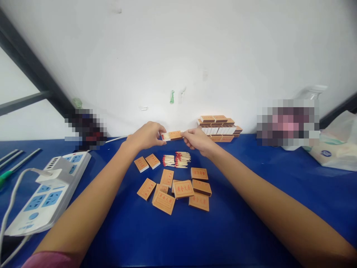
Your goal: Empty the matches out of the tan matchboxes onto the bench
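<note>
Both forearms stretch out from the bottom edge across the blue table (251, 230), meeting well above a scatter of matchboxes. Her or his left hand (147, 136) has its fingers curled and pinched on one end of a small matchbox (173, 135), while the right hand (197, 140) pinches the other end, fingertips pressed together on it. That box is held level in the air between the two hands, its inner tray slid partly out toward the left fingers, showing pale match sticks with red heads inside.

Just below the fingers lies a loose heap of matches (176, 160), red tips mostly bunched in the middle. Nearer than that sit the closed orange boxes (178, 190), some overlapping, each printed with red characters too small to read. Two more boxes (147, 163) lie under the left wrist.

Beyond the right fingertips, against the white wall, stands a neat stack of boxes (219, 128), orange tops and white sides showing. Far off to the left of the left arm rests a white power strip (47, 193) with blue sockets and one plug in it. Well to the right lies a white plastic bag (337, 149).
</note>
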Demonstrator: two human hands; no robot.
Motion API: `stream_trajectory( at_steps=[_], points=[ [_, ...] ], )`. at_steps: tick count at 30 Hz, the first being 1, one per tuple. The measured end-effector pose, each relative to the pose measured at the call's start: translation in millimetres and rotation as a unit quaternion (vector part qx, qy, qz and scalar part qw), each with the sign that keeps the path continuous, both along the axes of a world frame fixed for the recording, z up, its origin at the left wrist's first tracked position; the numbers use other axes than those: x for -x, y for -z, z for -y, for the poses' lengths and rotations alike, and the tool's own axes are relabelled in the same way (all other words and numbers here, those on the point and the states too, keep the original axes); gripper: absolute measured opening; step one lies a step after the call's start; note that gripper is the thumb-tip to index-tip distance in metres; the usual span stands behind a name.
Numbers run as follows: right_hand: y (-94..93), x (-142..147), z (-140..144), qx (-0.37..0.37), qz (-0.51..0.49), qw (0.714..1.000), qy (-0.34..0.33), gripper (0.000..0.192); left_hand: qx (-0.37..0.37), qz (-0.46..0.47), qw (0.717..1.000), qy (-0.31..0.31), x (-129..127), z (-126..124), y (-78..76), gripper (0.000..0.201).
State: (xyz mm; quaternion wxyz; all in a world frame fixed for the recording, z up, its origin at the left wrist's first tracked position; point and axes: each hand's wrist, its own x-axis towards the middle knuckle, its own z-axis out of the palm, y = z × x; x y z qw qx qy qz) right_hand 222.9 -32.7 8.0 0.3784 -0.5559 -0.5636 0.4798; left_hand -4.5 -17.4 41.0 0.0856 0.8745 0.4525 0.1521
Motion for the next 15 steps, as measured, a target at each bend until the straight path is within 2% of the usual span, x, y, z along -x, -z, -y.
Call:
stream_trajectory(
  at_steps=[2, 4, 8, 15],
  points=[
    [1.1, -3, -2, -0.002, 0.006, 1.0, 0.007, 0.034, 0.012, -0.004, 1.0, -0.005, 4, -2, 0.5, 0.027],
    [2.4, -4, -3, 0.0, 0.01, 1.0, 0.005, 0.036, 0.022, 0.006, 1.0, -0.01, 6, -3, 1.7, 0.029],
    [6.4, -2, -2, 0.02, 0.021, 0.999, -0.021, 0.038, 0.062, 0.014, 0.998, -0.017, 5, 1, 3.7, 0.066],
    [13.8, 1, -3, 0.043, 0.01, 0.998, -0.041, 0.036, 0.12, 0.011, 0.993, -0.005, -1, 7, 2.0, 0.047]
  ],
)
